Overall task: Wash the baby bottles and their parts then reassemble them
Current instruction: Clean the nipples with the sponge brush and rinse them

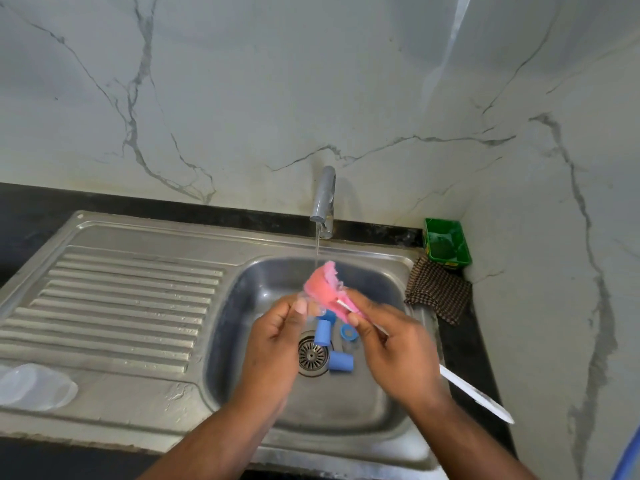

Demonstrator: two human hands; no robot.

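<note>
My right hand [394, 344] grips a bottle brush by its white handle [478, 393]. The brush's pink sponge head [320, 285] is up under the running water. My left hand [277, 337] is beside it, thumb and fingers pinching a small clear part [321, 310] against the sponge; the part is blurred and mostly hidden. Down in the sink basin [242, 306], near the drain [311, 355], lie two blue caps [322, 332] [341, 362] and a blue ring [348, 332].
The tap [323, 199] stands at the back with a thin stream falling from it. Clear plastic pieces [34, 386] lie on the ribbed drainboard at the left. A green tub [446, 242] and a checked cloth [438, 289] sit at the right corner by the wall.
</note>
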